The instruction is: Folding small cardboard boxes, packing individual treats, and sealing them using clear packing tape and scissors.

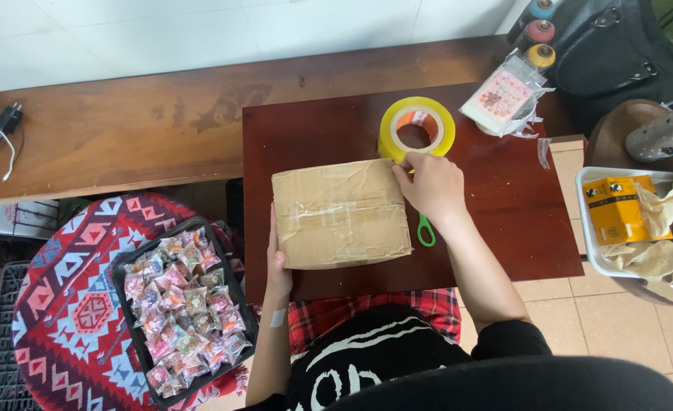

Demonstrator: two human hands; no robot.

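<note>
A small dark red-brown counter (pixel 504 221) carries the things, set against a longer, worn wooden bench (pixel 123 129) behind it. On the counter lies a taped cardboard box (pixel 340 215), creased and flat on its bottom, near the front edge. Just behind the box's far right corner a roll of yellow tape (pixel 417 128) lies flat. Green-handled scissors (pixel 425 230) lie just right of the box, mostly hidden. Near the far right corner sits a clear packet with a pink card (pixel 504 97). A black charger with a white cable (pixel 5 129) rests on the bench's left end
</note>
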